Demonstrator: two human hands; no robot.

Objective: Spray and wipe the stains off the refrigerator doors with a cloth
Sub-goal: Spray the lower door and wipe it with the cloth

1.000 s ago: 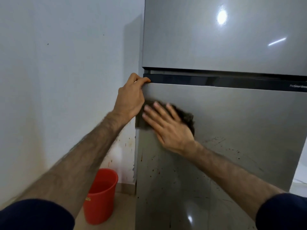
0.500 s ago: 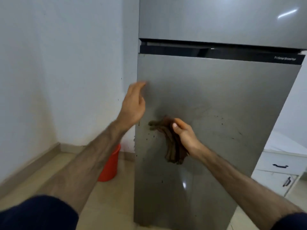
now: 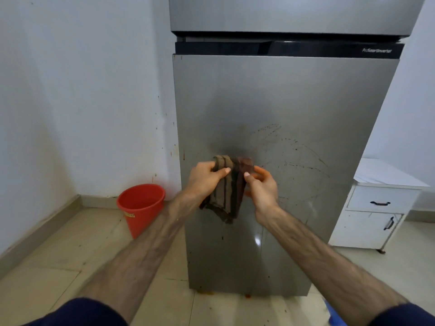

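Red bucket (image 3: 140,207) stands on the floor at lower left, beside the wall. At frame centre, the left hand (image 3: 204,178) and right hand (image 3: 260,187) both pinch a brown striped cloth (image 3: 227,189), which hangs bunched before the grey fridge door (image 3: 294,95). Dark speckled stains (image 3: 295,161) mark the door right of the cloth. White cabinet (image 3: 374,208) sits at right.

Left hand (image 3: 205,177) off the door, now gripping cloth (image 3: 226,191) too.
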